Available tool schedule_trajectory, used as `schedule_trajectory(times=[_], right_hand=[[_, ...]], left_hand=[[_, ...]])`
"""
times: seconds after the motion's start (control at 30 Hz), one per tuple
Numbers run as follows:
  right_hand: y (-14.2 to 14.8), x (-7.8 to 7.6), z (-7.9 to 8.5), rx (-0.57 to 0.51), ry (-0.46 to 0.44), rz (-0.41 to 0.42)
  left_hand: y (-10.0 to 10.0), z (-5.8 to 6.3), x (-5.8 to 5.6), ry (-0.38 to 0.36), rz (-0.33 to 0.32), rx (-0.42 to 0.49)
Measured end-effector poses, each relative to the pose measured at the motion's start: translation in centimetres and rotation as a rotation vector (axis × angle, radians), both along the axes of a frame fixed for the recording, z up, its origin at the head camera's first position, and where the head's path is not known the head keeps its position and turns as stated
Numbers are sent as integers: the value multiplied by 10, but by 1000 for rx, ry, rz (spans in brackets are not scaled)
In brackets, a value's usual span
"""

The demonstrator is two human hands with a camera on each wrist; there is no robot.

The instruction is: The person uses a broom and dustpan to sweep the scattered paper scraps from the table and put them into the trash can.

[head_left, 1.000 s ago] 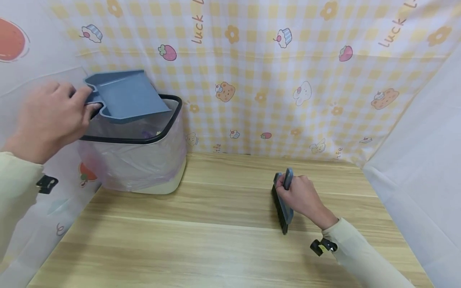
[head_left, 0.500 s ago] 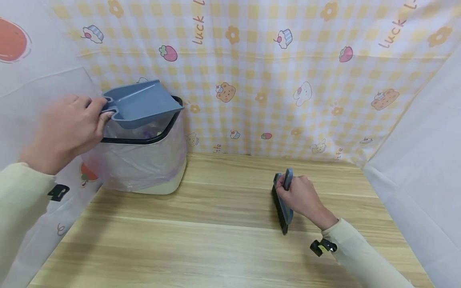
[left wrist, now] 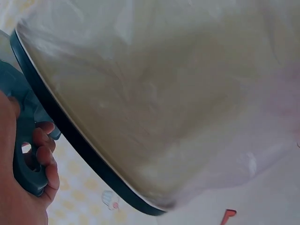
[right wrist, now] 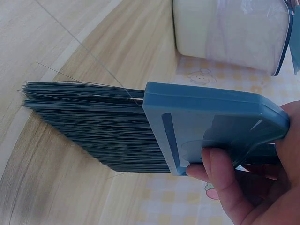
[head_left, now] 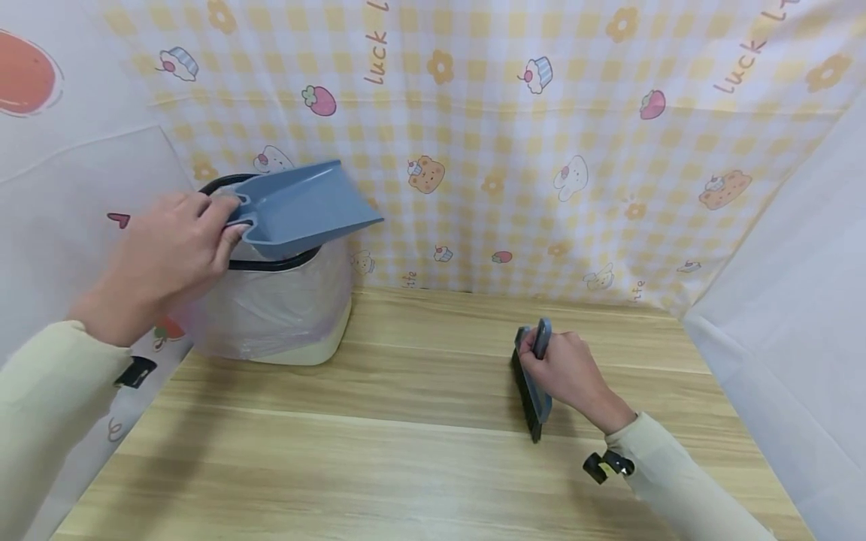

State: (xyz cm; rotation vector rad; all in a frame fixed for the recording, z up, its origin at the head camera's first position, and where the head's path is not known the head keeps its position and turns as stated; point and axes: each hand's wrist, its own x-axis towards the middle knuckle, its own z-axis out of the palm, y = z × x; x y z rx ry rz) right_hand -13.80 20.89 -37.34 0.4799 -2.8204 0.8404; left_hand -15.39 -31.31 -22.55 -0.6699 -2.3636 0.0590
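My left hand (head_left: 179,248) grips the handle of a blue-grey dustpan (head_left: 307,207), holding it over the trash can (head_left: 277,315) at the back left. The pan's flat inside shows no debris, and its front edge reaches past the can's right rim. In the left wrist view the fingers (left wrist: 47,159) curl round the looped handle beside the can's dark rim (left wrist: 84,145). At right, my right hand (head_left: 568,368) holds a matching hand brush (head_left: 534,383) by its handle, dark bristles (right wrist: 93,126) pointing down by the table. A thin clear liner covers the can's outside.
The wood-grain table (head_left: 406,466) spreads across the front. A yellow checked cloth (head_left: 473,150) hangs along the back. White sheets stand at the left (head_left: 81,165) and right (head_left: 798,315) sides, the left one close to the trash can.
My left hand has carried the dustpan to the right and slightly down, from the can's left side across its opening. The right hand and brush have stayed in place.
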Motion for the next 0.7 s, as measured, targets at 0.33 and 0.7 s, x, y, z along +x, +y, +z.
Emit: schedule_trajectory(times=[0.33,0.7], right_hand=[[0,1,0,-2,-1,2],[0,-1,-1,14,13,16]], left_hand=[[32,-6,5,5,-93,35],[65,-20,9,45,-220,30]])
